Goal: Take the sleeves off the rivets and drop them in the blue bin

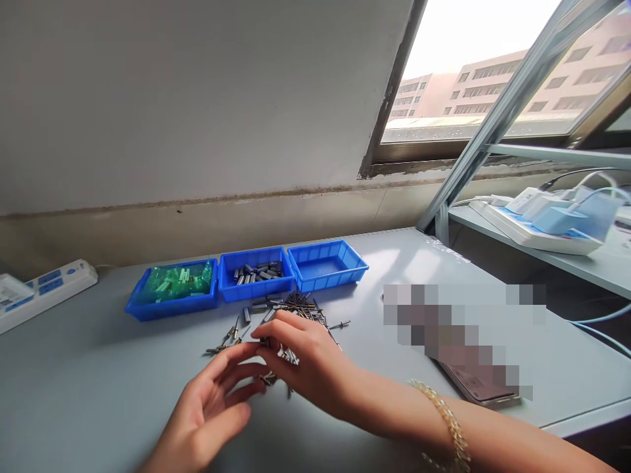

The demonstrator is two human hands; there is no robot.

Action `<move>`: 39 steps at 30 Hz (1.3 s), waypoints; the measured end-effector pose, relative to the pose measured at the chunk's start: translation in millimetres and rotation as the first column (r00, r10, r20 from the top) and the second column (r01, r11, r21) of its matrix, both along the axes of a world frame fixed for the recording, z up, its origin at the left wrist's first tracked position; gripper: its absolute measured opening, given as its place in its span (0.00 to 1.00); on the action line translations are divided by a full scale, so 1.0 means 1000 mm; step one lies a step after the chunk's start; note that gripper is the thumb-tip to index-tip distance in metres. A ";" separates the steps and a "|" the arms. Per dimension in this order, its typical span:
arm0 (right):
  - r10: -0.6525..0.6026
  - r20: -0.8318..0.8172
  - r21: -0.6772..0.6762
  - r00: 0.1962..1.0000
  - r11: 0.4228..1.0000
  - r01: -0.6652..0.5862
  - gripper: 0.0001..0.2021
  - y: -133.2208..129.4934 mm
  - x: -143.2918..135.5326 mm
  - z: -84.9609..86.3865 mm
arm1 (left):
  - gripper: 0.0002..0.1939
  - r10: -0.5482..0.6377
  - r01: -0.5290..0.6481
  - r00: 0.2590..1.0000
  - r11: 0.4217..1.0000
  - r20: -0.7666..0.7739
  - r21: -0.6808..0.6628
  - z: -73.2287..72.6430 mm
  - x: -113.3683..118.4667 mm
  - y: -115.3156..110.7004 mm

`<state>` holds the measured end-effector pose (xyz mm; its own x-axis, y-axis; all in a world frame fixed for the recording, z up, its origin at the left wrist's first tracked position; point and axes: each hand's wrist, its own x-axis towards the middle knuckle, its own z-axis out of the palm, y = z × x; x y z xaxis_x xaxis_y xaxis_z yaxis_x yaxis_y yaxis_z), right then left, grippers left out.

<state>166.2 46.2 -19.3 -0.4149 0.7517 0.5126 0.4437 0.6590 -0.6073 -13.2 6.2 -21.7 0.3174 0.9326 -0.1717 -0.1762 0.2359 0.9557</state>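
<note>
Loose pile of metal pins (pixel 296 315) sits mid-surface (pixel 98 368), just near of three blue bins (pixel 328 263). Right hand (pixel 305 355) pinches one over the pile; left hand (pixel 211 407) lies open beside it. Sloppy grip could scatter pins off the near edge.

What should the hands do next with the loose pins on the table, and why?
Probably lift the right hand with the piece pinched at its fingertips, clear of the pile of pins. The left hand lies open, palm up, beside it and seems to hold nothing. The middle tray already holds similar grey pieces, while the right tray looks bare, so either may suit.
</note>
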 end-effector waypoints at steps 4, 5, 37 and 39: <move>-0.031 -0.074 -0.048 0.997 0.998 0.027 0.01 0.001 0.000 0.005 | 0.20 0.116 -0.112 0.991 0.992 -0.061 0.053 0.014 0.005 -0.002; -0.031 -0.096 -0.062 0.995 0.998 0.026 0.03 0.002 0.000 0.006 | 0.20 0.140 -0.135 0.987 0.989 -0.077 0.068 0.017 0.006 -0.002; -0.029 -0.098 -0.065 0.995 0.998 0.023 0.05 0.036 -0.006 0.014 | 0.11 0.291 -0.088 0.855 0.897 -0.430 0.432 0.025 -0.011 0.017; -0.129 0.094 0.121 0.987 0.986 0.118 0.06 0.058 -0.007 0.022 | 0.11 0.326 -0.066 0.815 0.874 -0.479 0.482 0.028 -0.014 0.027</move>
